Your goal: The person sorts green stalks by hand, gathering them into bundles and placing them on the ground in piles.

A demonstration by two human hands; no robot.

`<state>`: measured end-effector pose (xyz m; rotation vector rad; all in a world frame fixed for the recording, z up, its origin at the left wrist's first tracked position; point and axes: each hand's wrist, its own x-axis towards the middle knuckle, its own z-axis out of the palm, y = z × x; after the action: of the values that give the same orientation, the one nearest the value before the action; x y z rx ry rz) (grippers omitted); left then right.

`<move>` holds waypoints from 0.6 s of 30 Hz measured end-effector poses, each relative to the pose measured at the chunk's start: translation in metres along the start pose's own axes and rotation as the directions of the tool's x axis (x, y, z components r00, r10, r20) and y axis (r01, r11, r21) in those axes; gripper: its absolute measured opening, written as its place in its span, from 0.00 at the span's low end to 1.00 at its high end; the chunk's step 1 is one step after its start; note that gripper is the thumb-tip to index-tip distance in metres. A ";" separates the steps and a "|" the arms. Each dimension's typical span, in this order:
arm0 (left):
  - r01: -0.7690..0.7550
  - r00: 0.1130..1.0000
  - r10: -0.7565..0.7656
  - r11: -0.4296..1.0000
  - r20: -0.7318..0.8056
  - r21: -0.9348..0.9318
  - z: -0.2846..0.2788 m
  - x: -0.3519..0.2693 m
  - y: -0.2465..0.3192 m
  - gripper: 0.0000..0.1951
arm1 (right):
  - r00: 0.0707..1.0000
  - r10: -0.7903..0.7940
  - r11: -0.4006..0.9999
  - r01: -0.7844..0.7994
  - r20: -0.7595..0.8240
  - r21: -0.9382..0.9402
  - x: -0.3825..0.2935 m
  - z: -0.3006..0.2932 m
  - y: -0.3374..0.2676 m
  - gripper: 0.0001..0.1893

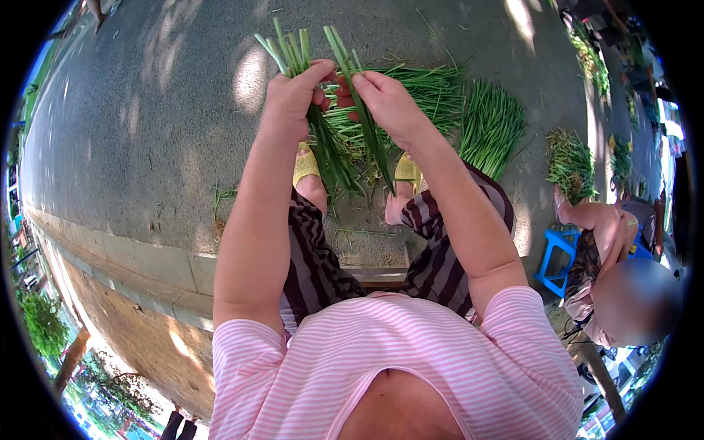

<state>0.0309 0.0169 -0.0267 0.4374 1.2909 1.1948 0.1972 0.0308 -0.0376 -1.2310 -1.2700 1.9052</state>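
Long green leafy stalks, like garlic chives, fill both hands above the ground. My left hand [297,93] is closed around a bunch of stalks [330,148], pale cut ends up and dark leaf tips hanging down. Close beside it, my right hand [382,102] grips a thinner bunch [371,132] between thumb and fingers, its tips also hanging. Behind and below the hands lies a loose heap of the stalks [429,93] on the pavement. To its right is a neater pile [491,129], its stalks lying roughly side by side.
My feet in yellow slippers [305,164] flank loose leaf scraps. A concrete kerb [165,269] runs behind at the left. On the right, a seated person [594,220] is beside a blue plastic stool [556,258] and another green heap [572,165]. More greens [591,60] lie farther along.
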 end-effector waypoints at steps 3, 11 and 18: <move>0.010 1.000 -0.010 1.000 -0.008 -0.007 -0.003 0.002 0.001 0.09 | 0.995 0.088 0.990 -0.083 -0.047 0.112 -0.002 -0.006 -0.006 0.18; -0.087 0.984 0.110 0.983 -0.141 0.161 -0.007 0.007 -0.004 0.12 | 0.993 0.068 0.996 -0.061 -0.100 0.068 -0.004 -0.004 -0.009 0.15; -0.073 0.990 0.100 0.968 -0.102 0.240 0.010 -0.009 0.002 0.13 | 0.985 0.037 0.994 -0.020 -0.168 0.104 0.000 -0.003 -0.004 0.14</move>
<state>0.0407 0.0136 -0.0181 0.6106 1.5334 1.1562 0.1996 0.0341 -0.0346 -1.3327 -1.0591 1.8186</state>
